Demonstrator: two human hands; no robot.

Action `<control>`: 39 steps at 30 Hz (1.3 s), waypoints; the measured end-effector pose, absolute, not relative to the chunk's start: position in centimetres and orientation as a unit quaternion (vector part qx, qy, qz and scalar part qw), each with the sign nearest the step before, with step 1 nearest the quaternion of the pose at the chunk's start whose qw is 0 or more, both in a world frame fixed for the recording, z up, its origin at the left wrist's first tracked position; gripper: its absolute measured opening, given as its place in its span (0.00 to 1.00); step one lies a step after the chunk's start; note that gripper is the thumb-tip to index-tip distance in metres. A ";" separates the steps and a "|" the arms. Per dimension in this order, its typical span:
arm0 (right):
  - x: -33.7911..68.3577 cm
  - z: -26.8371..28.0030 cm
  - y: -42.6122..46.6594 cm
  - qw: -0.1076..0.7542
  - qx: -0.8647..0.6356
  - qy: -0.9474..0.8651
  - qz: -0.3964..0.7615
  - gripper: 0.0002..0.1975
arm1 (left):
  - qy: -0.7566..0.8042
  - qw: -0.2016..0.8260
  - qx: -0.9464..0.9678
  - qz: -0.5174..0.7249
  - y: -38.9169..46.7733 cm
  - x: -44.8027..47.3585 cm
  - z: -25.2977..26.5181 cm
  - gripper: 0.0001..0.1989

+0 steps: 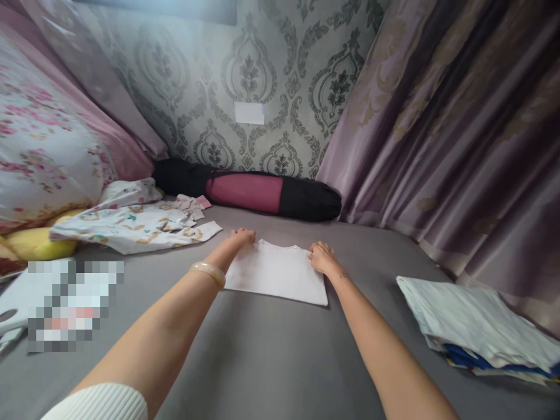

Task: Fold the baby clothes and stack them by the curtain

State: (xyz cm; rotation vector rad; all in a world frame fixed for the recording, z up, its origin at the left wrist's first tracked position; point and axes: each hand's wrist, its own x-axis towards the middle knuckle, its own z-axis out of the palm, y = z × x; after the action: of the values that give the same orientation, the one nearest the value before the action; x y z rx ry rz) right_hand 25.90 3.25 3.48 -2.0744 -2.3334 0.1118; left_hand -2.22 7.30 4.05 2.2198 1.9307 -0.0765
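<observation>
A white shirt [277, 271] lies folded into a flat rectangle on the grey bed sheet [271, 350]. Its far edge dips in a shallow curve, like a neckline. At the far left corner, my left hand [243, 239] has its fingers curled on the fabric, the fingertips partly hidden. My right hand [322, 258] pinches the cloth at the far right corner, thumb toward the shirt. Both arms reach forward over the bed, and a pale bangle [209, 273] circles my left wrist.
A stack of folded clothes [481, 321] sits at right. Loose printed children's clothes [144, 221] lie at left beside a floral pillow [44, 140] and a yellow item [41, 242]. A black and pink long bag [245, 191] rests against the wall; purple curtains [420, 116] hang at right.
</observation>
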 end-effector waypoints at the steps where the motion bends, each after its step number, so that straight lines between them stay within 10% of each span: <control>1: 25.8 3.5 3.0 0.011 -0.663 -0.748 0.031 0.10 | 0.650 0.096 0.753 -0.017 6.9 -2.2 4.0 0.10; 39: 28.2 13.4 -1.4 0.221 -0.602 -0.767 -0.027 0.12 | 0.577 -0.038 0.798 0.171 0.3 -4.4 16.4 0.12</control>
State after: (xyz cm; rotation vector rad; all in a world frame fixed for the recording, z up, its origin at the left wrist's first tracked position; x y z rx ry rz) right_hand 28.23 -1.39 13.41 -1.6623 -2.1198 -0.0748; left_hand -4.40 0.26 16.39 2.5681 1.8587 0.5513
